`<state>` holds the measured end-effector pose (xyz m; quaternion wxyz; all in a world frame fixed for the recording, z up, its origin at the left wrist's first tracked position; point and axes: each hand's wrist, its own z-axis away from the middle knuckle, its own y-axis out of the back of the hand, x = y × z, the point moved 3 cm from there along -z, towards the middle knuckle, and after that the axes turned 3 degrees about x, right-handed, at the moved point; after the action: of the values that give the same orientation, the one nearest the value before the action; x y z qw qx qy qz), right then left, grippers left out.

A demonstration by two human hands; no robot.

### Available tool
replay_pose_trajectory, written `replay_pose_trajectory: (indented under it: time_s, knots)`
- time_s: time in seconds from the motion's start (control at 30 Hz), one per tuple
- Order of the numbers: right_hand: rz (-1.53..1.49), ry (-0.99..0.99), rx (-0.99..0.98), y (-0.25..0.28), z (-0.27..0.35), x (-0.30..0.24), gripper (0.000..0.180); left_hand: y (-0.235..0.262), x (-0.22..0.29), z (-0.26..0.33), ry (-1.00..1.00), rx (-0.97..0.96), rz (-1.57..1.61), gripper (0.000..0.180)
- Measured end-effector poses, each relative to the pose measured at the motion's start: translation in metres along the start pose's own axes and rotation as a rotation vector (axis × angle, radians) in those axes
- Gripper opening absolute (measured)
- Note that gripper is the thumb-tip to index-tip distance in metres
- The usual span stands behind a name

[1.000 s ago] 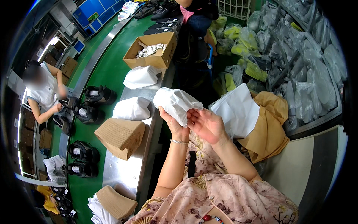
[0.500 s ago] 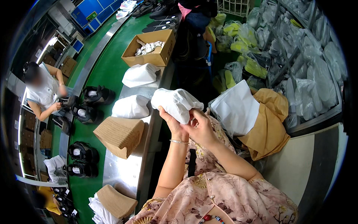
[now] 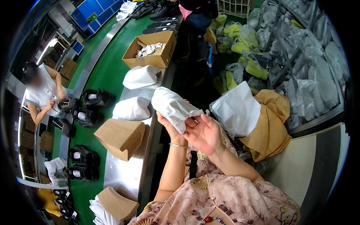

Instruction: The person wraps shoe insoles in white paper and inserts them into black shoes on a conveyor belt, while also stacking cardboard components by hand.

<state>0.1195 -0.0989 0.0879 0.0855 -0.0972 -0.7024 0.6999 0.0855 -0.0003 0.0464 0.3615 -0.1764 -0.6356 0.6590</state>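
A bundle of crumpled white wrapping paper (image 3: pixel 173 107) is held up in front of me; whatever lies inside is hidden. My left hand (image 3: pixel 170 127) is closed around its near-left side, thumb along the paper. My right hand (image 3: pixel 205 135) is turned palm up with fingers stretched and apart, touching the loose paper at the bundle's right end. Two similar white paper bundles, one (image 3: pixel 132 108) nearer and another (image 3: pixel 141 77) farther, rest on the metal ledge (image 3: pixel 125 174) to the left.
Brown pads (image 3: pixel 120 137) sit on the ledge, with a cardboard box (image 3: pixel 165 56) of crumpled paper farther off. Dark shoes (image 3: pixel 84 159) stand on the green belt (image 3: pixel 108 84). A co-worker (image 3: pixel 43 88) handles a shoe across it. White sheets (image 3: pixel 240 108) and brown paper (image 3: pixel 268 123) lie right.
My right hand has turned from pinching the paper's underside to palm up with fingers spread. The bundle's right end now lies folded lower and narrower. My left hand keeps its hold.
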Motion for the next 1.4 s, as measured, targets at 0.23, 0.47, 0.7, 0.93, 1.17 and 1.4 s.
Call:
replay_pose_trajectory:
  time_s: [0.23,0.47,0.7,0.93,1.17,1.4]
  knots:
    - [0.322,-0.043,0.083,0.014,0.004,-0.002,0.037,-0.009,0.008,0.0,0.064,0.058,0.269,0.076]
    - [1.31,0.701,0.399,0.012,-0.004,-0.014,0.01,-0.014,0.007,0.002,-0.035,0.127,0.085,0.075]
    - [0.51,0.347,0.173,0.008,-0.013,0.006,0.014,-0.011,0.006,0.001,-0.043,0.062,0.024,0.08]
    - [0.009,-0.121,-0.071,-0.004,-0.005,-0.003,0.04,-0.009,0.013,0.001,-0.054,0.021,0.0,0.088]
    - [-0.014,-0.098,0.264,-0.011,-0.001,0.006,0.041,-0.027,0.006,0.011,0.073,-0.152,-0.145,0.094]
    - [0.586,0.094,0.41,0.042,0.002,-0.029,0.057,-0.005,0.017,0.008,-0.122,0.065,-0.526,0.089]
